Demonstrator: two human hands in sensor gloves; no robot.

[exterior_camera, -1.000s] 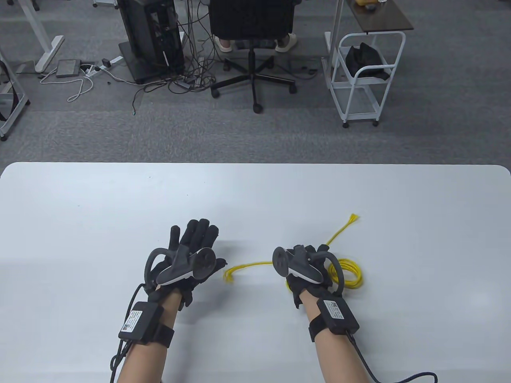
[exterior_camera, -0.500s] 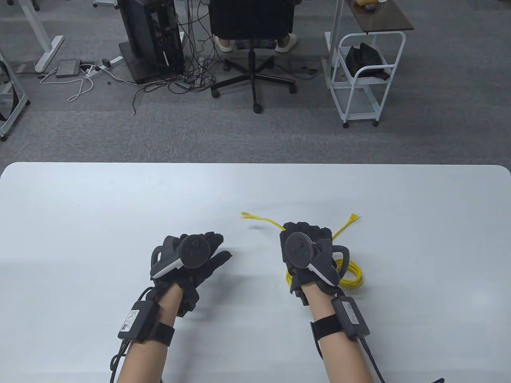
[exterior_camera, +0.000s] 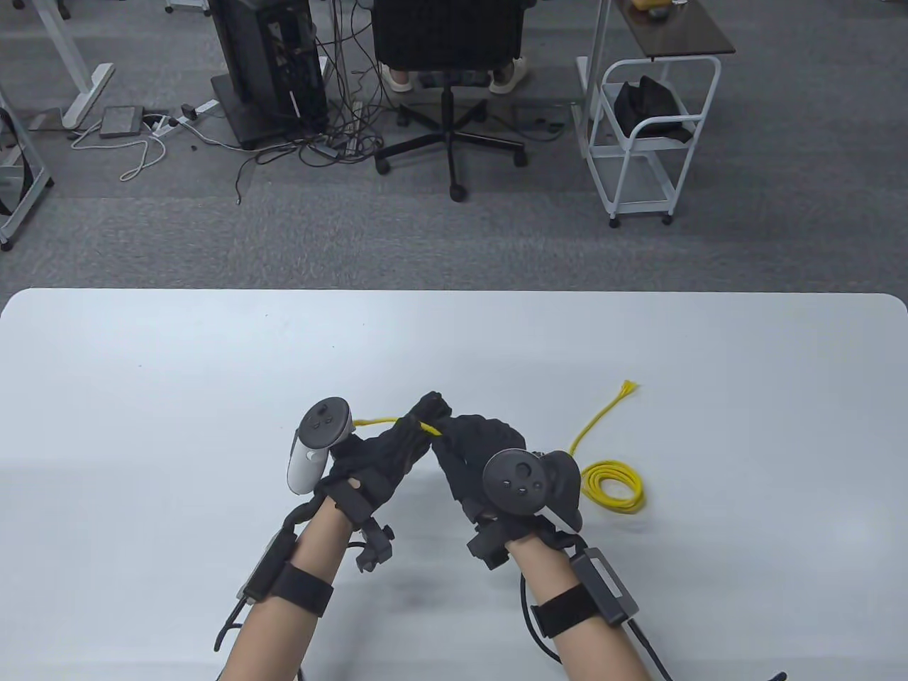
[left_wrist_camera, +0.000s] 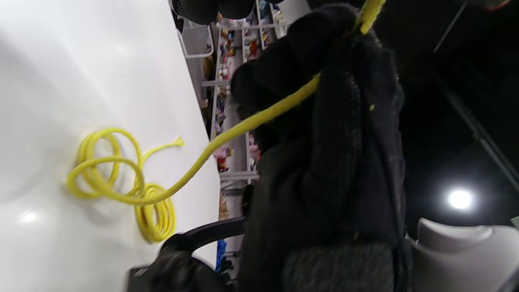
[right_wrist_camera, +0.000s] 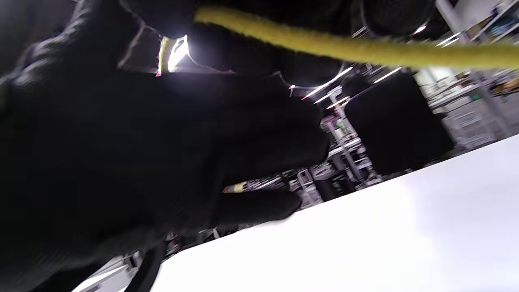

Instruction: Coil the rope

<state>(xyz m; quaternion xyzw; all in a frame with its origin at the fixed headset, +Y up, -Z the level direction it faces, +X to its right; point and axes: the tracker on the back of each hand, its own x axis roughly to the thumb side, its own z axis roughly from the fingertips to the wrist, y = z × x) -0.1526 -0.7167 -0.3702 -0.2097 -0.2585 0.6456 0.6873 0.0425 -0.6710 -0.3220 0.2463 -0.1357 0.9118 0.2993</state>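
Note:
The yellow rope (exterior_camera: 376,421) is partly wound into a small coil (exterior_camera: 613,486) that lies on the white table (exterior_camera: 142,369) right of my hands. One frayed end (exterior_camera: 627,387) lies on the table beyond the coil. My left hand (exterior_camera: 423,417) and right hand (exterior_camera: 454,433) meet above the table, and both pinch the rope near its other end, which sticks out to the left. In the left wrist view the rope (left_wrist_camera: 259,117) rises from the coil (left_wrist_camera: 121,178) into gloved fingers. In the right wrist view it (right_wrist_camera: 344,46) crosses the top.
Past the table's far edge are an office chair (exterior_camera: 448,42) with someone's feet under it, a white cart (exterior_camera: 642,135), a computer tower (exterior_camera: 266,64) and floor cables. Wrist cables trail off the table's near edge.
My right hand left the coil and carried the rope's end up and to the left. My left hand, open before, rose to meet it and now pinches the rope.

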